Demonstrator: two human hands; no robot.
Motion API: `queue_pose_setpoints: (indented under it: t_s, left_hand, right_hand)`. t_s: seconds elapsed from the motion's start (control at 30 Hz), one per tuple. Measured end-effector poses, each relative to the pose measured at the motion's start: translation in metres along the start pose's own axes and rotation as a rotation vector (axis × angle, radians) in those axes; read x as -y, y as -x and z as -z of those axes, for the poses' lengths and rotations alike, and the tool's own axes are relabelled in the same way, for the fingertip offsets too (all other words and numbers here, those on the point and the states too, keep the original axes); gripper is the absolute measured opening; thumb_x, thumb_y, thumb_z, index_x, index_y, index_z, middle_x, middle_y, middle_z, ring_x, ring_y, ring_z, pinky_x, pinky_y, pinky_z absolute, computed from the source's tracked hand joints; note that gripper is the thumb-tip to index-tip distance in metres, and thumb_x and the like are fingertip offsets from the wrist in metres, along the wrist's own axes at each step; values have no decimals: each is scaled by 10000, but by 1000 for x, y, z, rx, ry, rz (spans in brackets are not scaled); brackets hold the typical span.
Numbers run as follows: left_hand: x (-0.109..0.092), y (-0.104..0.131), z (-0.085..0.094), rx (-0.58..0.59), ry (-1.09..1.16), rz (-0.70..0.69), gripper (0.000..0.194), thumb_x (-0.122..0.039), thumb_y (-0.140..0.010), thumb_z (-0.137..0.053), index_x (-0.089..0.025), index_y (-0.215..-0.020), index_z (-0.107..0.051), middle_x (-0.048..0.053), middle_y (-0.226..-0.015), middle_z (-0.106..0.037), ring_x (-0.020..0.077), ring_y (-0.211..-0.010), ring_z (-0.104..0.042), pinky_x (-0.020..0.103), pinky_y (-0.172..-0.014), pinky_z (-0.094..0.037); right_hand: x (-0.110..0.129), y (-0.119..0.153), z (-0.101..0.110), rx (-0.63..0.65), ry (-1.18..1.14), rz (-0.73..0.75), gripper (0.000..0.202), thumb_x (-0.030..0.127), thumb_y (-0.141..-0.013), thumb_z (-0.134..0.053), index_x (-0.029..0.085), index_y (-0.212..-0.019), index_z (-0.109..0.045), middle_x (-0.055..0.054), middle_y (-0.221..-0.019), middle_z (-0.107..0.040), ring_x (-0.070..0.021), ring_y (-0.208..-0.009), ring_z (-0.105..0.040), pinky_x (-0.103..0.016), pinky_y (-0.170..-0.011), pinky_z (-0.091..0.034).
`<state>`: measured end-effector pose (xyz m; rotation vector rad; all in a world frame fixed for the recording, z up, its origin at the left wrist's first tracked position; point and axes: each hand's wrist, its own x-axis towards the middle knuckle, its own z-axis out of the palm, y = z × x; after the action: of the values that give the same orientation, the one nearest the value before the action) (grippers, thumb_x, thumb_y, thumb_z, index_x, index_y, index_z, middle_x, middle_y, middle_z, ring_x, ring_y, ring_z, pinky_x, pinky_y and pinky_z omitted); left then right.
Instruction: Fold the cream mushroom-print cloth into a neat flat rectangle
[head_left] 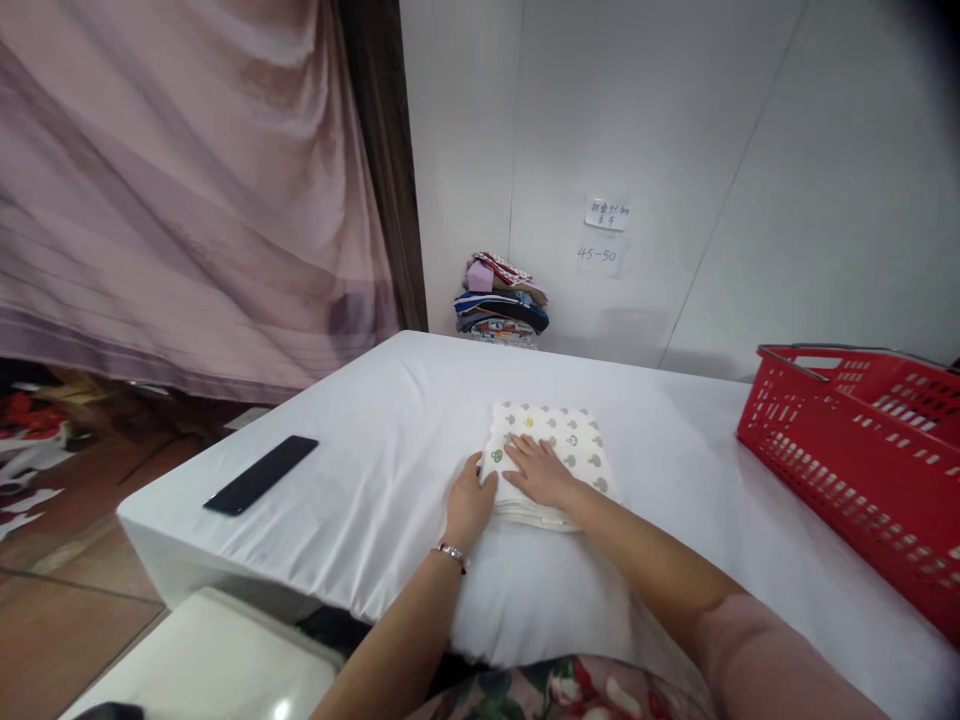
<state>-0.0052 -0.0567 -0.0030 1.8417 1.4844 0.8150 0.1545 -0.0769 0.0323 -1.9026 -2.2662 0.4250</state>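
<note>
On the white surface (pixel 675 425), near its front edge, we count one folded cloth (pixel 574 458), two hands on it, one black flat slab (pixel 262 475) at left and one red basket (pixel 832 470) at right. Beyond the far edge we get one stack of folded fabrics (pixel 501 300) against the wall (pixel 652 130), which carries two paper notes, an upper note (pixel 606 214) and a lower note (pixel 598 257), the latter reading 45-50. One pink curtain (pixel 187 180) hangs at left; one bracelet (pixel 452 552) sits on our left wrist.

Cloth: off-white, roughly square, flat, wavy along its left edge, several layers showing at the near side. Print is rows of grey tree-like shapes; among them we pick out two green motifs and one yellow.

Our right hand (pixel 544 472) lies palm down on top, fingers (pixel 529 450) slightly spread, gripping nothing. Our left hand (pixel 469 505) touches the left edge, thumb apart from the others; whether it pinches the layers, we cannot tell.
</note>
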Motion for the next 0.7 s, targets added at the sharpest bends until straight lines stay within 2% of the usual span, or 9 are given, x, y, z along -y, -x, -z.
queue_pose_setpoints:
  t_s: [0.1, 0.17, 0.23, 0.33, 0.43, 0.6, 0.7]
  left_hand:
    - [1, 0, 1, 9, 16, -3, 450, -301, -834, -488, -191, -1270, -458, 83, -1103, -636, 193, -1010, -594, 298, -865, -425]
    - [1, 0, 2, 25, 29, 1, 454, -310, -835, -485, -195, -1273, -453, 80, -1105, -635, 194, -997, -598, 299, -854, -427]
    - [2, -1, 3, 49, 42, 7, 457, -321, -837, -479, -200, -1276, -448, 75, -1108, -635, 195, -980, -602, 298, -841, -429]
    - [2, -5, 5, 81, 67, 50, 484, -336, -823, -499, -200, -1284, -440, 74, -1116, -635, 191, -959, -610, 283, -816, -432]
    - [2, -17, 8, 130, 102, 151, 594, -351, -789, -551, -170, -1331, -387, 90, -1100, -644, 187, -916, -625, 265, -777, -438]
    - [-4, -45, 8, 209, 167, 215, 740, -475, -761, -582, -122, -1364, -339, 133, -1111, -634, 214, -941, -620, 296, -817, -438]
    - [-8, -58, 3, 195, 235, 236, 748, -474, -748, -601, -121, -1357, -350, 151, -1143, -612, 219, -940, -624, 311, -821, -449]
  right_hand:
    - [-9, 5, 0, 6, -44, 40, 562, 490, -906, -342, 219, -1399, -346, -77, -1517, -204, -247, -1400, -109, -444, -1107, -75]
    - [-23, 15, 4, -39, -73, 32, 509, 465, -883, -415, 250, -1344, -431, -66, -1490, -281, -248, -1390, -155, -446, -1107, -97]
    - [-42, 29, 6, -144, -104, -83, 497, 417, -855, -473, 241, -1320, -464, -78, -1480, -300, -255, -1387, -167, -455, -1109, -111]
    - [-74, 49, 2, -373, -209, -347, 585, 363, -822, -511, 173, -1365, -406, -110, -1501, -237, -256, -1393, -143, -431, -1118, -143]
    - [-95, 64, -7, -525, -489, -528, 664, 375, -803, -535, 160, -1401, -343, -112, -1482, -284, -251, -1366, -237, -396, -1102, -226]
    - [-102, 66, -11, -592, -1046, -636, 752, 384, -736, -651, 247, -1404, -333, -74, -1393, -443, -237, -1220, -474, -344, -993, -402]
    - [-102, 63, -2, -571, -1260, -657, 871, 358, -709, -699, 235, -1439, -241, -122, -1337, -499, -250, -1067, -594, -349, -857, -503]
